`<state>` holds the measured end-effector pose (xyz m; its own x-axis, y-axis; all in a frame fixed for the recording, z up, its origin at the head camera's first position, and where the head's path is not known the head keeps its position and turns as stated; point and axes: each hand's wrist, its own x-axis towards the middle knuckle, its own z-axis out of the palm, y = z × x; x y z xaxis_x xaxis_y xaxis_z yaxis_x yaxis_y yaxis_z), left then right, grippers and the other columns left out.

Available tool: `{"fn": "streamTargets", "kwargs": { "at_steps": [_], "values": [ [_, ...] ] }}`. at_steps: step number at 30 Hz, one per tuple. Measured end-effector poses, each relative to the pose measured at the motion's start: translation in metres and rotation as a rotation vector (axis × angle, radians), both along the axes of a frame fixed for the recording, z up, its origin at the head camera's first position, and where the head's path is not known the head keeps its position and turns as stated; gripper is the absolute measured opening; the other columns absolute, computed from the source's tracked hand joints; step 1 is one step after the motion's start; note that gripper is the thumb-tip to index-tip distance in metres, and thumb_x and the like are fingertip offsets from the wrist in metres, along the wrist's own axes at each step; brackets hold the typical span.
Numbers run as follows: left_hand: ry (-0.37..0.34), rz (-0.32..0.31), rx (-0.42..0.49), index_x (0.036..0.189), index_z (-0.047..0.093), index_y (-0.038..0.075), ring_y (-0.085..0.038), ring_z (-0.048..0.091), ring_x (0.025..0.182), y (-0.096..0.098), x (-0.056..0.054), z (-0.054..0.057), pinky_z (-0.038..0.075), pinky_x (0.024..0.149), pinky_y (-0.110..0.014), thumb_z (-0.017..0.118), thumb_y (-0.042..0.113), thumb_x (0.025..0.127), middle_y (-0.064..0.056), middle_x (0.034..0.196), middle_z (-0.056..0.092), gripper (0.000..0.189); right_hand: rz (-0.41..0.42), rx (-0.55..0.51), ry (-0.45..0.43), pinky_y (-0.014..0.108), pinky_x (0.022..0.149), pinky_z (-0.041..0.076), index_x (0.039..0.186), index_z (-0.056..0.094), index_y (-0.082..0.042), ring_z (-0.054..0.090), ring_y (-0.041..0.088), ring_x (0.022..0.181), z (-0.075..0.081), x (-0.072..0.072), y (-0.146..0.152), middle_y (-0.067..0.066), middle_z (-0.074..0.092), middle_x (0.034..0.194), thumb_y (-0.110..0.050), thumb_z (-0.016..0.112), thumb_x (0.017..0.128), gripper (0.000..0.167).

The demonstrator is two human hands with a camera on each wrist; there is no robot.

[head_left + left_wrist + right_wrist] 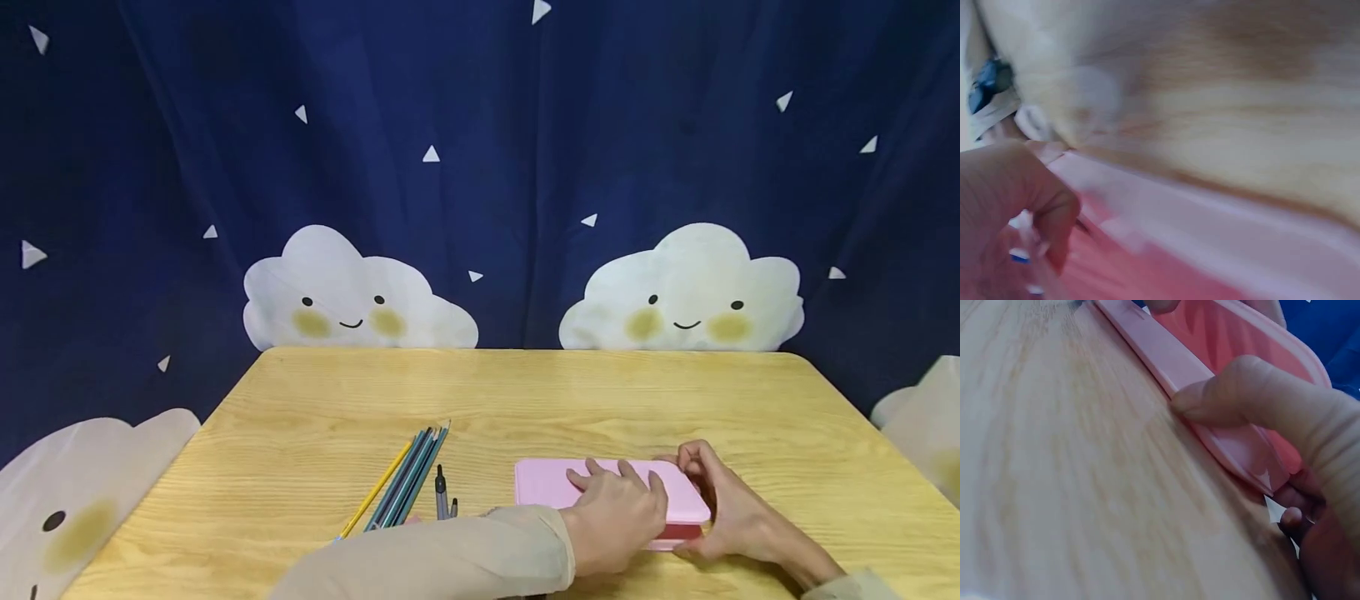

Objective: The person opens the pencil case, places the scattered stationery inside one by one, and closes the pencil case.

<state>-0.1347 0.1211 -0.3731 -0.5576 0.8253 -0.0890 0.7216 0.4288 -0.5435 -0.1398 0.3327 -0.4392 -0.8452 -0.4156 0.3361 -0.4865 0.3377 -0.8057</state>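
Observation:
A pink pencil case (540,482) lies at the front right of the table, its lid lifted a little along the near side so the red-pink inside shows. My left hand (618,521) reaches across it and grips the lid, fingers spread on top and thumb at the near edge. At the right end, my right hand (723,512) holds the case, fingers behind and thumb (1210,400) pressed to the front wall of the base. In the left wrist view the left hand (1010,200) is bent over the case's inside (1122,262), and the picture is blurred.
Several dark green pencils (411,479) lie in a bundle left of the case, with a yellow pencil (375,492) along their left side. A compass (441,493) lies between them and the left sleeve (442,558), which partly covers these things. A dark blue curtain (525,167) hangs behind the table.

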Motion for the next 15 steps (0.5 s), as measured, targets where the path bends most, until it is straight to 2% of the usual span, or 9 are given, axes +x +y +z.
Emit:
{"fn": "streamTargets", "kwargs": {
  "at_steps": [2,4,6,8,11,13,15],
  "values": [
    [-0.133,0.001,0.047,0.119,0.058,0.017,-0.021,0.066,0.088,-0.001,-0.007,0.012,0.055,0.053,-0.040,0.065,0.042,0.084,0.001,0.107,0.065,0.043,0.015,-0.006,-0.008,0.023,0.073,0.047,0.110,0.031,-0.003,0.056,0.011,0.093,-0.001,0.001,0.001,0.008,0.058,0.104,0.001,0.090,0.051,0.084],
    [-0.299,0.011,0.115,0.093,0.060,0.020,-0.008,0.061,0.074,-0.005,-0.018,0.026,0.053,0.054,-0.028,0.073,0.035,0.079,0.009,0.085,0.061,0.024,0.026,-0.012,-0.008,0.022,0.076,0.046,0.112,0.029,-0.002,0.055,0.011,0.095,-0.001,0.002,0.001,0.007,0.056,0.104,0.001,0.090,0.052,0.086],
    [-0.456,0.018,0.215,0.075,0.052,0.021,-0.002,0.049,0.060,-0.011,-0.033,0.040,0.047,0.052,-0.020,0.079,0.030,0.074,0.012,0.068,0.050,0.029,0.035,-0.024,-0.005,0.020,0.079,0.045,0.115,0.027,0.001,0.054,0.011,0.096,-0.001,0.002,0.001,0.008,0.053,0.105,0.002,0.090,0.052,0.089],
    [-0.564,0.029,0.309,0.071,0.052,0.018,-0.003,0.041,0.053,-0.019,-0.046,0.052,0.038,0.048,-0.017,0.081,0.026,0.073,0.010,0.062,0.045,0.030,0.056,-0.059,-0.030,0.018,0.084,0.043,0.121,0.024,0.003,0.053,0.011,0.101,0.000,0.003,0.001,0.013,0.050,0.109,0.005,0.089,0.052,0.095],
    [-0.669,0.032,0.463,0.071,0.057,0.014,-0.004,0.041,0.054,-0.030,-0.064,0.063,0.036,0.049,-0.016,0.080,0.023,0.075,0.008,0.063,0.046,0.025,0.085,-0.080,-0.049,0.014,0.092,0.038,0.129,0.019,0.005,0.051,0.010,0.111,0.001,0.003,0.002,0.021,0.048,0.120,0.006,0.087,0.054,0.101],
    [-0.682,0.015,0.555,0.073,0.061,0.013,-0.004,0.044,0.057,-0.037,-0.075,0.067,0.037,0.051,-0.016,0.079,0.019,0.077,0.007,0.064,0.050,0.019,0.092,-0.073,-0.059,0.013,0.094,0.036,0.135,0.018,0.003,0.050,0.010,0.115,0.002,0.003,0.002,0.028,0.048,0.125,0.006,0.087,0.056,0.105],
    [-0.663,-0.017,0.630,0.077,0.064,0.013,-0.004,0.049,0.061,-0.043,-0.086,0.069,0.039,0.056,-0.014,0.079,0.017,0.078,0.007,0.067,0.056,0.015,0.064,-0.038,-0.048,0.012,0.090,0.035,0.140,0.016,-0.001,0.049,0.009,0.111,0.003,0.002,0.002,0.027,0.049,0.126,0.002,0.088,0.056,0.111]
  ]
}}
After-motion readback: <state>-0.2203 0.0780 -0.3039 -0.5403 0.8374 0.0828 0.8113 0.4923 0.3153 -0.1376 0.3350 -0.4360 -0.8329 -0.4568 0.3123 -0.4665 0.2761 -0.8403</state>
